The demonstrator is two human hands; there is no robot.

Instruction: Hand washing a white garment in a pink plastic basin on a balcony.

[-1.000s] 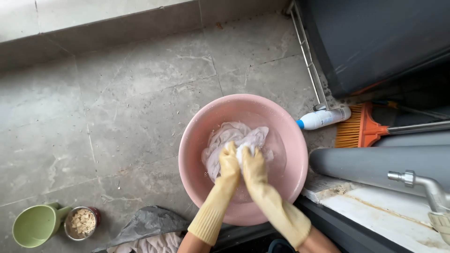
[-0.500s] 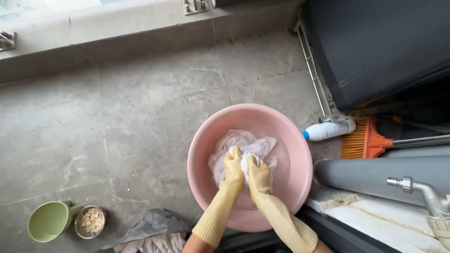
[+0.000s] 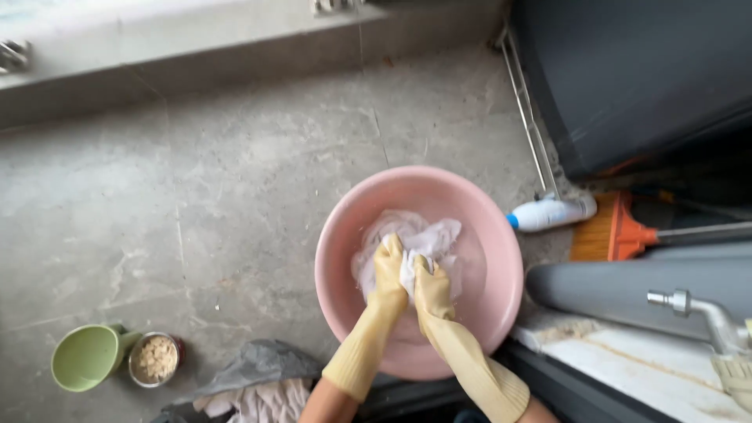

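Hands (image 3: 411,278) around white cloth (image 3: 427,239)

light: soft daylight, even | shadows: faint | glare: none | focus: slight motion blur throughout

Matt yellow rubber-gloved fingers (image 3: 389,262) are squeezing wet, soft white cloth (image 3: 427,235) inside a smooth pink plastic basin (image 3: 345,227), sitting on rough, dull grey stone floor (image 3: 196,188).

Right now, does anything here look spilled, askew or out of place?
One thing: a white bottle with a blue cap lies on its side on the floor beside the pink basin, against the orange broom. No spill shows around it.
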